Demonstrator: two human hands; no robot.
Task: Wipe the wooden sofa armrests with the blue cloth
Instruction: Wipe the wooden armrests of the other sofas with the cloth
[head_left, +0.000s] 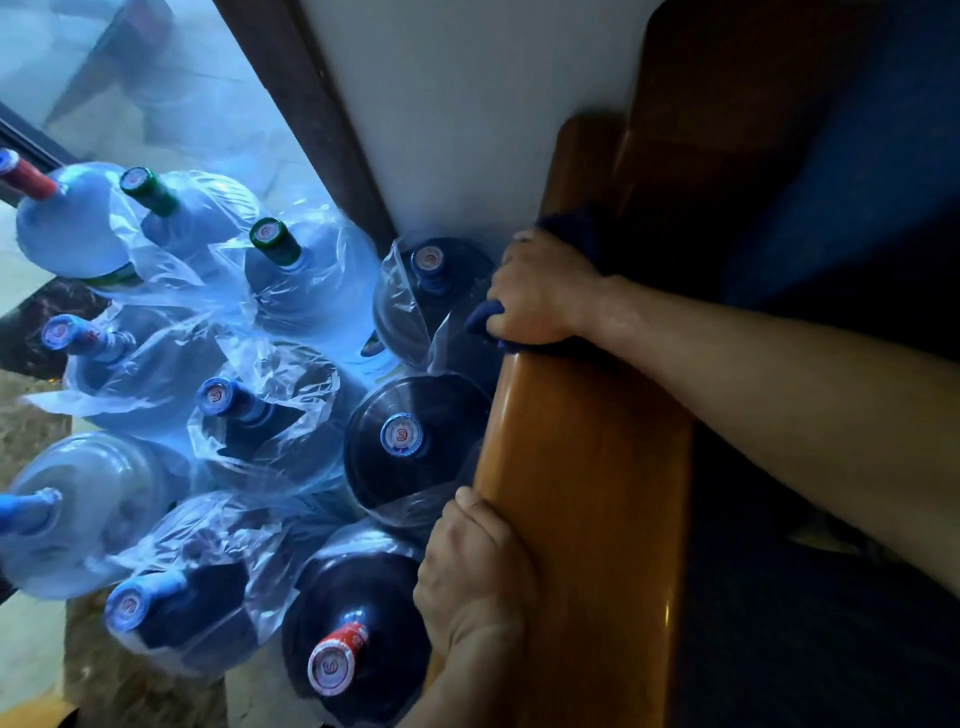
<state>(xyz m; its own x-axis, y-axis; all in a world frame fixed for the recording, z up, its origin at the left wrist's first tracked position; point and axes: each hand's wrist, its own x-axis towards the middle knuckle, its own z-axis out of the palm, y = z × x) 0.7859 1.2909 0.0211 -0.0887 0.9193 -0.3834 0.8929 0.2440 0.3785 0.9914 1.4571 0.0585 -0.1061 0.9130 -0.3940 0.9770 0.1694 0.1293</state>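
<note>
Right hand (540, 291): fingers curled, gripping the blue cloth (485, 314) and pressing it onto the wooden armrest (582, 493); forearm bare, extended in from the right edge of view, wrist roughly straight. Left hand (472, 577): lower on the same armrest, fingers wrapped over its outer edge, thumb uppermost; wrist enters from the bottom edge.

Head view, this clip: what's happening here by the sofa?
A person is wiping a wooden sofa armrest. The right hand grips a blue cloth and presses it on the armrest's far end, near the wall. The left hand holds the armrest's outer edge closer to the camera. Large water bottles, many in plastic bags, stand on the floor beside the sofa.
</note>
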